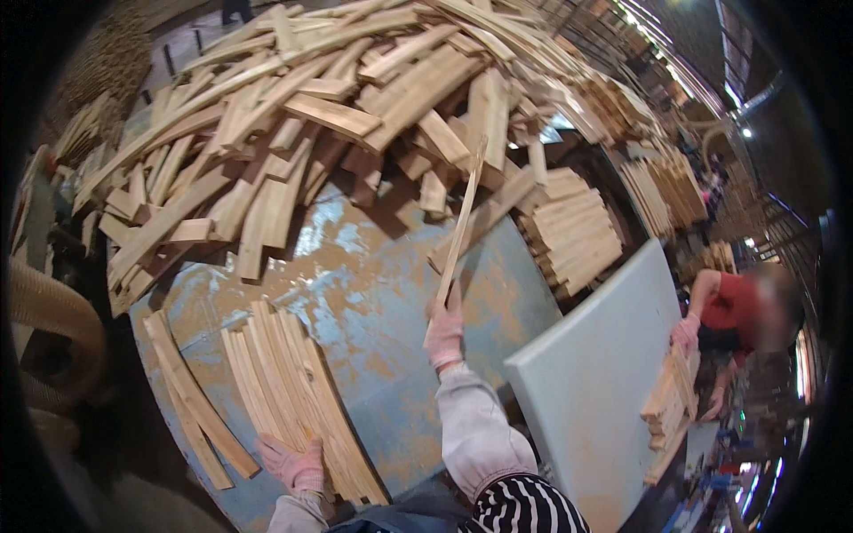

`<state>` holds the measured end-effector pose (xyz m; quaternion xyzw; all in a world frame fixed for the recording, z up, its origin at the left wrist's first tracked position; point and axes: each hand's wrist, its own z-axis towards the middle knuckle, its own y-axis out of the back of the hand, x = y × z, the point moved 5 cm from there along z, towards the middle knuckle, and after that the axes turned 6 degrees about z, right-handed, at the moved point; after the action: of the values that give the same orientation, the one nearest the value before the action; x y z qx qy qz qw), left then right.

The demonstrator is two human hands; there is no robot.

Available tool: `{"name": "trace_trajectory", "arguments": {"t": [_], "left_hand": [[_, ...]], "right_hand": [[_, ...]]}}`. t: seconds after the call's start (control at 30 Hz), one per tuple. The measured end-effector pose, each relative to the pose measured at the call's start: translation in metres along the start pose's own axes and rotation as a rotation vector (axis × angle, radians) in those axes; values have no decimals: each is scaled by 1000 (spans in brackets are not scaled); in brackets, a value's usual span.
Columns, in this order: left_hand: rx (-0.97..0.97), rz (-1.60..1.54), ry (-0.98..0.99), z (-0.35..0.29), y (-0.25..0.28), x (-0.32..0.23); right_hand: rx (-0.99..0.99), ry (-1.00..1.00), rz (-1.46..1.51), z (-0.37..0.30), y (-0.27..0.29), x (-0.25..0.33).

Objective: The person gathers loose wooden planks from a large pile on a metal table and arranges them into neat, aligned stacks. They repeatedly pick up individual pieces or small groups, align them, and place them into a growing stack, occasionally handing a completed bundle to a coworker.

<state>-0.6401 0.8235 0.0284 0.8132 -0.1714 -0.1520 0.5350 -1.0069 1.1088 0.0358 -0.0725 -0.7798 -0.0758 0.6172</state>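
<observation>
My right hand [444, 339], in a pink-and-white work glove, grips the near end of a narrow wooden strip [464, 218]. That strip points away from me, raised over the table, its far end near the big pile of loose boards [418, 93]. On the near left, a row of wooden strips [289, 377] lies side by side. My left hand [293, 464], gloved too, rests on the near part of this row with its fingers apart. Left of it, two separate strips [203, 404] lie crossed at an angle.
Sawdust patches cover the blue-grey metal table [373, 333]. A single board [484, 218] lies beyond my right hand. Stacked boards [573, 231] stand to the right, past a pale panel [604, 355]. A person in red [733, 311] handles boards at the right; a ribbed hose [53, 324] curves at the left.
</observation>
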Motion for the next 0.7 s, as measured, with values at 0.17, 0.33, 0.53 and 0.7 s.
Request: {"name": "trace_trajectory", "arguments": {"t": [0.17,0.33,0.53,0.7], "left_hand": [[35,14,4,1,-2,-11],[15,35,-1,5,-7,-10],[3,77,-10,6,-14,0],[6,193,-21,11,-32,13]], "right_hand": [[-257,-59,-600,-129,110,-23],[-364,83,-1461,-148,145,-34],[-436,243,-1081,59,14,15],[-601,-197,-817,159,-21,38]]}}
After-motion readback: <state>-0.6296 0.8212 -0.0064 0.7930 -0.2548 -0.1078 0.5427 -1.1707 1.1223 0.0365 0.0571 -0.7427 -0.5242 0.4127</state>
